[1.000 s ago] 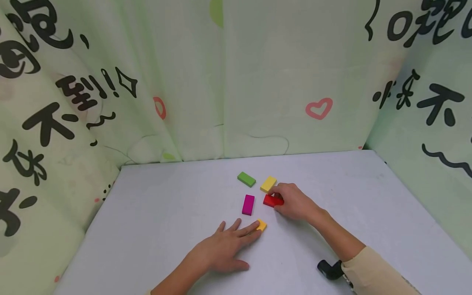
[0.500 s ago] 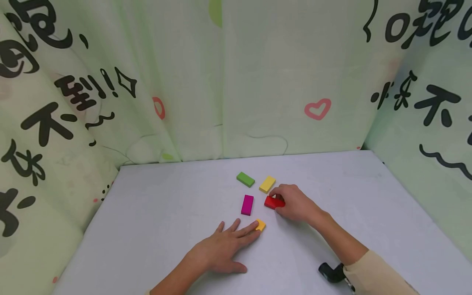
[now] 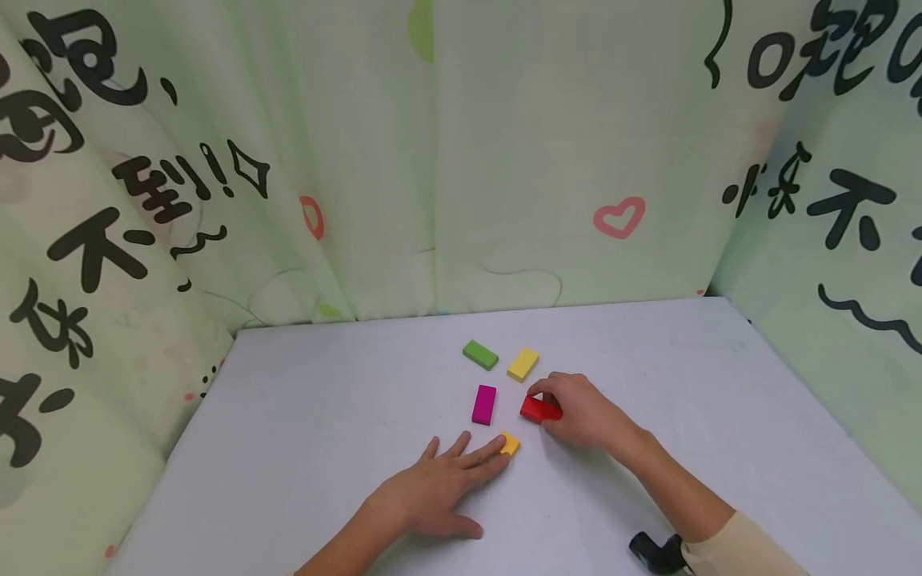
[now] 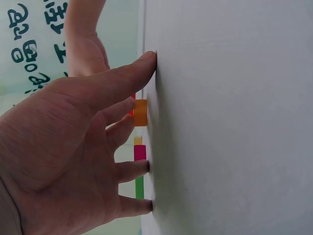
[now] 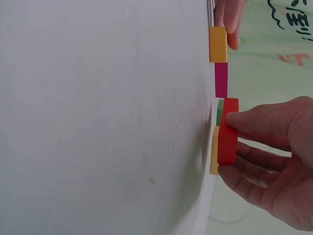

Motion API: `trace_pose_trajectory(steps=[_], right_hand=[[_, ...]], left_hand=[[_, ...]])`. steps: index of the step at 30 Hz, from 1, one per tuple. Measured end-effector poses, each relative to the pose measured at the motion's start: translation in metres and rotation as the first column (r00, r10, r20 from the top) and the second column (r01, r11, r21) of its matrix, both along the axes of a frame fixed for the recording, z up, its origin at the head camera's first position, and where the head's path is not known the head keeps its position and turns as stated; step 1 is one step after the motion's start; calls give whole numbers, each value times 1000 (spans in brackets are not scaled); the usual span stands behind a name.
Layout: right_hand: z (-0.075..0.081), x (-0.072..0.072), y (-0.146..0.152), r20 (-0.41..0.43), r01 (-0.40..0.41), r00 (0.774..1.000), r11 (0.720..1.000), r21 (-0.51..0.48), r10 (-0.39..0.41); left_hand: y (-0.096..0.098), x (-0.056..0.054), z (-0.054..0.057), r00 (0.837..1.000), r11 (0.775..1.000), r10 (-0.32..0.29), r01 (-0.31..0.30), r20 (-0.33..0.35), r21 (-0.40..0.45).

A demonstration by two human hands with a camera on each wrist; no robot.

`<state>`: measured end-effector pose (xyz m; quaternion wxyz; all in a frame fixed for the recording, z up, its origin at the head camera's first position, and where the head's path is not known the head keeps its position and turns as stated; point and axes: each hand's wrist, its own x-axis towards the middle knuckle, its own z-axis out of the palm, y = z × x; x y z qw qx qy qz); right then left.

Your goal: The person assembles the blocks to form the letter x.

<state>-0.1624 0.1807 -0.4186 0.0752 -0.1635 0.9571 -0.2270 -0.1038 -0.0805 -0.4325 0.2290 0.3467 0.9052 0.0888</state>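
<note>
1. Red rectangular block (image 3: 535, 409): in the right hand (image 3: 587, 414), pinched between thumb and fingers; one end projects from the grip toward the person's left. Plain, smooth, straight-edged, longer than wide; broad face partly covered by the thumb.
2. Left hand (image 3: 438, 494): fingers spread, holding nothing, fingertips on the white tabletop (image 3: 324, 408); the forefinger touches item 3.
3. Orange-yellow block (image 5: 217, 44): partly hidden beneath that fingertip in the head view; near the red block, apart from it.
4. Magenta block (image 3: 484, 405), yellow block (image 3: 523, 365), green block (image 3: 480, 355): lying separately beyond item 3.
</note>
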Motion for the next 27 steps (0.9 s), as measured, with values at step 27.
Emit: trace_pose_trajectory(steps=[27], right_hand=[[4,29,2,27,-13,1000,1000,-4,13]], left_hand=[[-1,3,0,1000,1000,-3,4,-15,18]])
